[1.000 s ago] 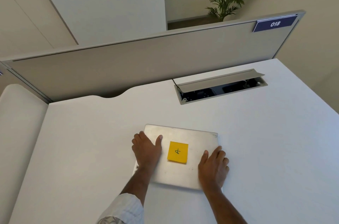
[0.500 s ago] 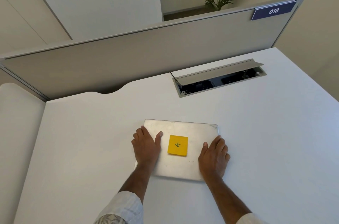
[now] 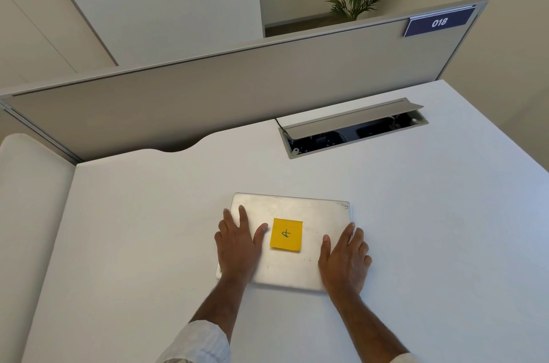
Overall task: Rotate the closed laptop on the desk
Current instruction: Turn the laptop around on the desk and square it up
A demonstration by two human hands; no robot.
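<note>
Laptop [image 3: 297,214], closed, scuffed silver, wears yellow sticky note [image 3: 286,234].

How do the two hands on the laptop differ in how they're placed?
The left hand lies over the laptop's left edge, its outer fingers off the lid on the desk; the right hand covers the right edge nearer the front corner. The left thumb nearly reaches the yellow sticky note; the right thumb sits farther from it. Both lie flat, palms down.
</note>
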